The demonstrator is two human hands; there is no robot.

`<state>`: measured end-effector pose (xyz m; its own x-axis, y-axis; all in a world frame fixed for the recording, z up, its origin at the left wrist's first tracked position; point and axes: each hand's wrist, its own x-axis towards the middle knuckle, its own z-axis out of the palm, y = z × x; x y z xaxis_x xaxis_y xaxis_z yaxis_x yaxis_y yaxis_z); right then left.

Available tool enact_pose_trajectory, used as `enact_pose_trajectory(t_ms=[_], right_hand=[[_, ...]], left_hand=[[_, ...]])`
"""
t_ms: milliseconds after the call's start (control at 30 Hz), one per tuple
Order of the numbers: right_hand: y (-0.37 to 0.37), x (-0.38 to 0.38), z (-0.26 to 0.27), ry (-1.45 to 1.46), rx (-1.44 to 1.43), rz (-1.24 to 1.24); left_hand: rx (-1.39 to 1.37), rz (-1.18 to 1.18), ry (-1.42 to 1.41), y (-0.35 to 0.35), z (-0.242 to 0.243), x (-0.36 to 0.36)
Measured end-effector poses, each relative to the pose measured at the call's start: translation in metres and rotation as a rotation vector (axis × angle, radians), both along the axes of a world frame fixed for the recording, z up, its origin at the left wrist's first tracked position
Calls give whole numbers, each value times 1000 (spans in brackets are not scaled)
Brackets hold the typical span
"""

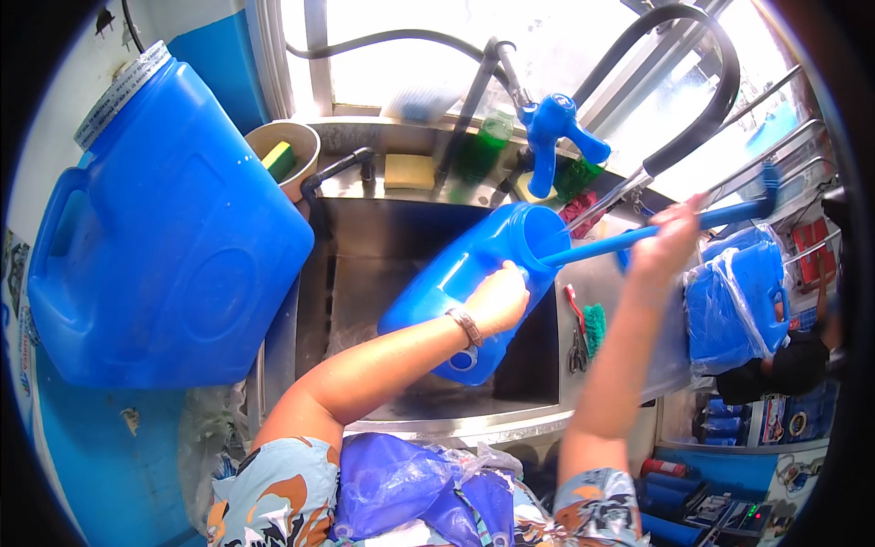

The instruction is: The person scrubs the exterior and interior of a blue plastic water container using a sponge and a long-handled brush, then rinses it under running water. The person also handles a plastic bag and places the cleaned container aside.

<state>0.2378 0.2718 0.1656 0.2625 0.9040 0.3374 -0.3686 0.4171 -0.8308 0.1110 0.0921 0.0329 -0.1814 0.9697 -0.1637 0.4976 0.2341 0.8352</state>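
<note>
A blue plastic jug [437,280] lies tilted over a stainless steel sink [383,236], its wide mouth facing the upper right. My left hand [502,297] grips it near the neck, at the handle side. Closed round a blue rod [608,245], my right hand [666,239] is to the right of the mouth; the rod's lower end goes into the jug, and what it ends in is hidden. Water runs from a metal nozzle [636,179] on a black hose towards the jug's mouth.
A large blue jug [178,225] with a sealed cap stands at left, beside a bucket [301,147]. Behind the sink are a blue-handled faucet [552,126], sponge [409,171] and green bottles. Scissors [578,352] and brushes lie right. Beyond are plastic-wrapped jugs [735,301] and another person [786,366].
</note>
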Motion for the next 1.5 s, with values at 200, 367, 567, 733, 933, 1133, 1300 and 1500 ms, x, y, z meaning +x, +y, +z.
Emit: enact_pose_trajectory(t_ms=[200, 367, 567, 733, 933, 1133, 1300, 1500], right_hand=[[27, 120, 207, 80, 224, 128], [22, 79, 131, -158, 288, 445], [-11, -10, -39, 160, -98, 469], [-37, -26, -65, 109, -81, 428], [14, 85, 111, 186, 115, 234], [4, 16, 33, 156, 69, 503], [-43, -44, -89, -45, -36, 1033], [-35, -14, -63, -271, 5, 1324]], left_hand=[[31, 11, 25, 3, -6, -9], [75, -112, 134, 7, -5, -19], [68, -522, 449, 3, 12, -68], [134, -468, 429, 1, 13, -76], [163, -333, 440, -4, 7, -88], [217, -480, 397, -4, 7, -95], [213, -487, 402, -2, 10, -95], [164, -335, 370, -8, 9, -111]])
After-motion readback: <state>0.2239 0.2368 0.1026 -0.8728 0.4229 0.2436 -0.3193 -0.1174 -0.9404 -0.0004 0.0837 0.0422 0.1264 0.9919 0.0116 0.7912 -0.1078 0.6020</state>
